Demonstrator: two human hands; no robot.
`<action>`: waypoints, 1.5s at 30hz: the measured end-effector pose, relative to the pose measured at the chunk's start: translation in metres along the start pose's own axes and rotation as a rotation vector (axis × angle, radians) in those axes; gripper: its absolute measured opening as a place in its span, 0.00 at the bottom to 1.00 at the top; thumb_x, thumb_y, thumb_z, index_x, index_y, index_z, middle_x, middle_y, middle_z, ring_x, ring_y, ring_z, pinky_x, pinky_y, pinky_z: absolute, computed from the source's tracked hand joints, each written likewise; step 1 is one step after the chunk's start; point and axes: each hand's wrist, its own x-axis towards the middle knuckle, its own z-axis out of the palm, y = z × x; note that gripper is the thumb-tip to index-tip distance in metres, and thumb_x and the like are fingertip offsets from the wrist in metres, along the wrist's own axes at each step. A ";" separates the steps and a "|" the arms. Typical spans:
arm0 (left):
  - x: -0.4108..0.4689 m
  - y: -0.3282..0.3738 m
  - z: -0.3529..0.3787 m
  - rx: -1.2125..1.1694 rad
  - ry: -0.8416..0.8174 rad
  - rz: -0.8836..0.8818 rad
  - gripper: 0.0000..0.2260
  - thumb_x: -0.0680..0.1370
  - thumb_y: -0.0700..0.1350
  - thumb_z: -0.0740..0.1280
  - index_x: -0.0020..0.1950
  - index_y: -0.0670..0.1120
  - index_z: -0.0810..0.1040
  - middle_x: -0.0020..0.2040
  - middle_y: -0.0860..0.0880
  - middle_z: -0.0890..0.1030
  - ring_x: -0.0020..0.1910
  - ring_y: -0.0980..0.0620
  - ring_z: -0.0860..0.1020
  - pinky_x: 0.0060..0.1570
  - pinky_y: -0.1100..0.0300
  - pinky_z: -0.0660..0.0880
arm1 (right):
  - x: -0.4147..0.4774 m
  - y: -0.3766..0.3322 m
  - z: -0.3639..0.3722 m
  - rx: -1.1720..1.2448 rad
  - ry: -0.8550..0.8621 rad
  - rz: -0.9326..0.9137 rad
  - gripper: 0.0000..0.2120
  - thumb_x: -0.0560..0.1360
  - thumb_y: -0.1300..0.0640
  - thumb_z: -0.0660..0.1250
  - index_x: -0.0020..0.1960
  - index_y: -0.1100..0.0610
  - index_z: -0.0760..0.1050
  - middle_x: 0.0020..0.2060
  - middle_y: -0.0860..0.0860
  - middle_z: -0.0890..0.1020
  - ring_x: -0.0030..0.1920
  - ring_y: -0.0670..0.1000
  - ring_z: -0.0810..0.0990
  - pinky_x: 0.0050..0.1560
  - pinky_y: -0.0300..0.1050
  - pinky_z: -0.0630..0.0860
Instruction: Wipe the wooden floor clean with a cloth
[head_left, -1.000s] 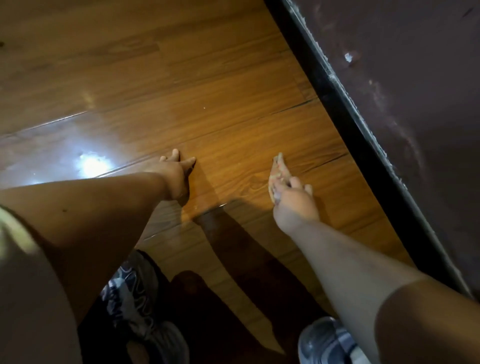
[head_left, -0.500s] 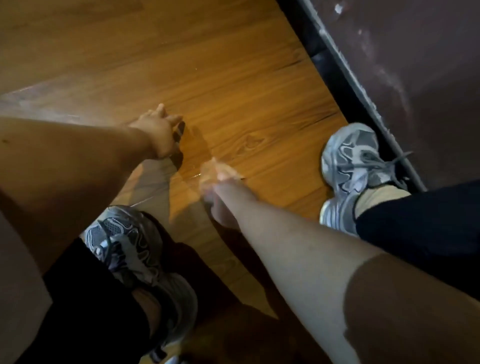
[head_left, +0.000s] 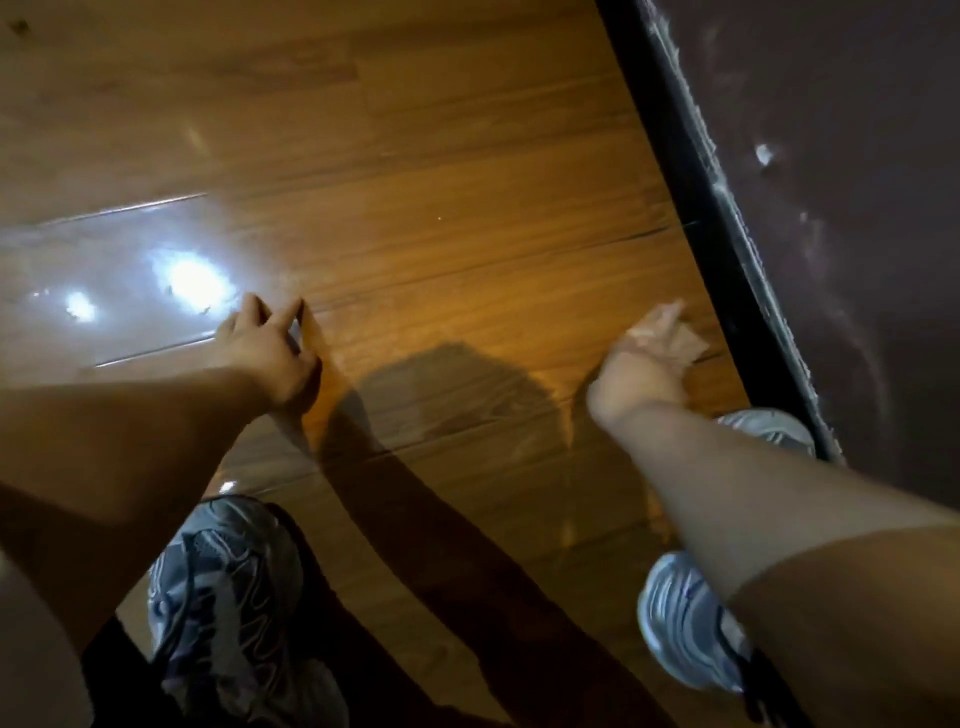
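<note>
The wooden floor (head_left: 441, 249) of glossy orange-brown planks fills most of the head view. My right hand (head_left: 641, 366) reaches forward at the right and presses a small pale cloth (head_left: 684, 342) flat on the planks, close to the dark baseboard. Only a crumpled corner of the cloth shows past the blurred fingers. My left hand (head_left: 267, 345) is planted on the floor at centre left, fingers spread, fingertips touching the wood, holding nothing. A damp-looking sheen and my arms' shadows lie between the two hands.
A black baseboard (head_left: 691, 208) runs diagonally along the right, below a dark maroon wall (head_left: 841, 208). My two grey-blue sneakers, the left sneaker (head_left: 223, 587) and the right sneaker (head_left: 685, 623), stand near the bottom. A bright lamp glare (head_left: 189, 278) reflects off the floor at left.
My right hand with the cloth has swept from the middle, beside the left hand, out to the right near the baseboard. The left hand stays planted; the view has shifted.
</note>
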 end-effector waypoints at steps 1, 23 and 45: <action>0.000 -0.004 0.002 0.037 -0.004 0.014 0.29 0.77 0.56 0.62 0.76 0.54 0.58 0.66 0.41 0.63 0.68 0.36 0.63 0.68 0.47 0.64 | -0.004 -0.018 0.012 -0.005 0.038 -0.066 0.28 0.79 0.58 0.57 0.77 0.61 0.54 0.73 0.62 0.60 0.70 0.65 0.62 0.66 0.51 0.63; 0.017 0.047 0.007 -0.075 0.164 -0.079 0.18 0.75 0.46 0.61 0.63 0.39 0.67 0.66 0.38 0.66 0.65 0.36 0.63 0.65 0.43 0.64 | 0.019 -0.041 0.045 -0.010 0.051 -0.465 0.35 0.77 0.62 0.54 0.78 0.59 0.38 0.77 0.60 0.40 0.77 0.62 0.42 0.76 0.56 0.48; 0.038 0.052 -0.032 0.051 -0.047 0.067 0.25 0.79 0.52 0.62 0.76 0.53 0.60 0.70 0.45 0.67 0.65 0.40 0.70 0.60 0.49 0.69 | 0.016 -0.096 0.033 -0.070 -0.337 -1.211 0.24 0.79 0.60 0.54 0.74 0.47 0.65 0.77 0.47 0.56 0.77 0.51 0.49 0.74 0.53 0.48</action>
